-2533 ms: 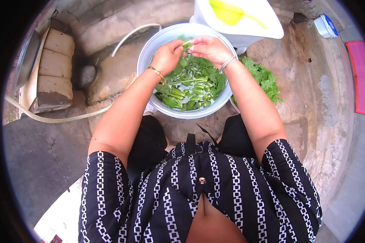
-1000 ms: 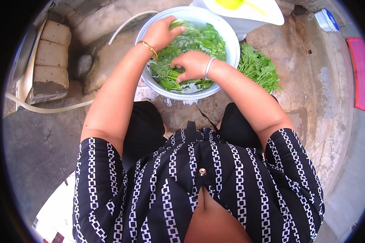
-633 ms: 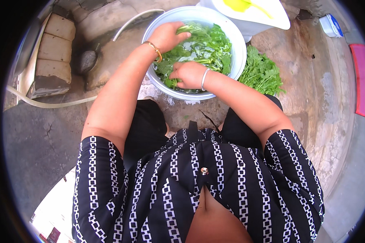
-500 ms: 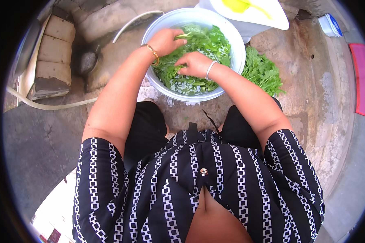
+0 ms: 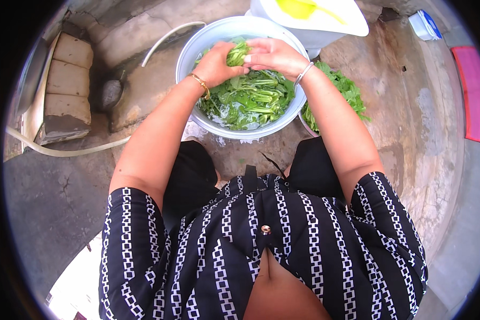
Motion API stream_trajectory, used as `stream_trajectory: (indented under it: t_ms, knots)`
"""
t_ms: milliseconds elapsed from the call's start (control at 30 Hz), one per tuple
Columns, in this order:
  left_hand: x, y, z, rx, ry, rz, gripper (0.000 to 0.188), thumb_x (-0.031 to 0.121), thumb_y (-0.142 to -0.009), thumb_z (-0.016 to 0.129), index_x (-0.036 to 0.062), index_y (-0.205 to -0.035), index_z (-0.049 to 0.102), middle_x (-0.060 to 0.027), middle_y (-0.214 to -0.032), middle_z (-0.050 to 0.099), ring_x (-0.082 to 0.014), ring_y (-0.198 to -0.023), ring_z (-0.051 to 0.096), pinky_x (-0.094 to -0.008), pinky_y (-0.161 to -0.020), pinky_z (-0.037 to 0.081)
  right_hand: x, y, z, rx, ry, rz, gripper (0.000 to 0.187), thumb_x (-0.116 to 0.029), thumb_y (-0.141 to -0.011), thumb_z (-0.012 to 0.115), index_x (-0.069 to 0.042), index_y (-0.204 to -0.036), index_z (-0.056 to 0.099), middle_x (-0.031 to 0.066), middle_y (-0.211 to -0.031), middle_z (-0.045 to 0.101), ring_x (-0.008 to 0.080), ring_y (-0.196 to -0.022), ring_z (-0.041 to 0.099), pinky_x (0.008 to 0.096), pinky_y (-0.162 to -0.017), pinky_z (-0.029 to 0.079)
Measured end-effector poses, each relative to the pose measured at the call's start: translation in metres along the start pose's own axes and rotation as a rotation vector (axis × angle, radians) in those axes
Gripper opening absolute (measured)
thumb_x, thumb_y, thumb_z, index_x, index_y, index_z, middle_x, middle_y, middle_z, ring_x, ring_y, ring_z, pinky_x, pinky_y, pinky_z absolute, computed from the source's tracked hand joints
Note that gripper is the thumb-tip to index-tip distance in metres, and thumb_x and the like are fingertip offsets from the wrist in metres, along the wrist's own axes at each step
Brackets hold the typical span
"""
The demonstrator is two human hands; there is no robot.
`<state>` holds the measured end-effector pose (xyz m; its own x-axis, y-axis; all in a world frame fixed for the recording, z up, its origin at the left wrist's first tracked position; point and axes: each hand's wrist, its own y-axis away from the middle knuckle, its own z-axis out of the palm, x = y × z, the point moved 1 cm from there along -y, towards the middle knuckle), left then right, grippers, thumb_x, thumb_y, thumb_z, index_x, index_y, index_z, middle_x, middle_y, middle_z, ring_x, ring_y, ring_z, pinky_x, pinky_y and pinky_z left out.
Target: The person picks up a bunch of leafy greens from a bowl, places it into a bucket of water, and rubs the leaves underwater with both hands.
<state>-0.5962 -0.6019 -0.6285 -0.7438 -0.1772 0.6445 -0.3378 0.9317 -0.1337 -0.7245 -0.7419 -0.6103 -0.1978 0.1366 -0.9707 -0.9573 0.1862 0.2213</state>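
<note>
A light grey basin [image 5: 240, 132] of water holds many leafy greens [image 5: 261, 98], their pale stems lying across the middle. Above the water, near the basin's far side, my left hand [image 5: 217, 66] is closed around a bunch of greens [image 5: 238, 54]. My right hand [image 5: 277, 57] meets that bunch from the right, its fingers stretched out and its fingertips against the stem end. Both thumbs come close together below the bunch. Parts of the bunch are hidden behind my fingers.
More leafy greens [image 5: 346, 90] lie right of the basin, over a low rim. Behind stands a white container [image 5: 352, 18] with something yellow-green inside. A pale hose [image 5: 162, 42], a block structure [image 5: 69, 80] and a grey rounded object [image 5: 112, 95] are left; a white tub [image 5: 425, 25] and pink mat [image 5: 474, 96] right.
My right hand has moved up from the near greens to the bunch in my left hand, its fingers straightening. Stems now show across the basin's middle. The whole view has shifted slightly.
</note>
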Motion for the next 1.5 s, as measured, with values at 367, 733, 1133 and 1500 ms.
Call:
stream_trajectory:
  t_ms: [367, 733, 1133, 1500]
  knots:
    - [0.011, 0.001, -0.021, -0.118, 0.131, -0.229, 0.034, 0.023, -0.076, 0.069, 0.0049, -0.102, 0.059, -0.0093, -0.084, 0.064, -0.0184, -0.078, 0.061, -0.0313, -0.074, 0.048, 0.03, 0.006, -0.005, -0.084, 1.508, 0.302, 0.023, -0.008, -0.077, 0.053, -0.005, -0.097, 0.065, 0.0168, -0.099, 0.064, 0.0311, -0.093, 0.061, 0.0382, -0.079, 0.049]
    - [0.01, 0.001, -0.013, -0.197, 0.214, -0.104, 0.034, 0.017, -0.075, 0.068, 0.0044, -0.105, 0.058, -0.0063, -0.091, 0.063, -0.0149, -0.084, 0.058, -0.0291, -0.078, 0.046, -0.01, -0.002, 0.014, 0.214, 1.173, -0.287, 0.02, -0.019, -0.072, 0.062, -0.008, -0.09, 0.062, 0.0099, -0.082, 0.065, 0.029, -0.08, 0.062, 0.0383, -0.072, 0.049]
    - [-0.004, 0.0, -0.015, -0.117, 0.273, -0.23, 0.034, 0.02, -0.076, 0.069, 0.0043, -0.105, 0.06, -0.0067, -0.09, 0.066, -0.0136, -0.081, 0.061, -0.0295, -0.077, 0.049, -0.021, 0.033, 0.022, -0.05, 1.216, 0.0, 0.04, -0.027, -0.071, 0.071, -0.006, -0.102, 0.058, 0.013, -0.092, 0.063, 0.0257, -0.09, 0.062, 0.0341, -0.079, 0.049]
    - [-0.005, -0.002, -0.019, -0.156, 0.356, -0.242, 0.039, 0.008, -0.075, 0.065, 0.007, -0.113, 0.057, -0.0021, -0.095, 0.063, -0.0097, -0.084, 0.057, -0.0266, -0.078, 0.048, 0.016, 0.027, 0.011, -0.01, 1.182, -0.19, 0.029, -0.022, -0.072, 0.064, -0.01, -0.098, 0.064, 0.0151, -0.086, 0.064, 0.031, -0.085, 0.061, 0.0391, -0.076, 0.048]
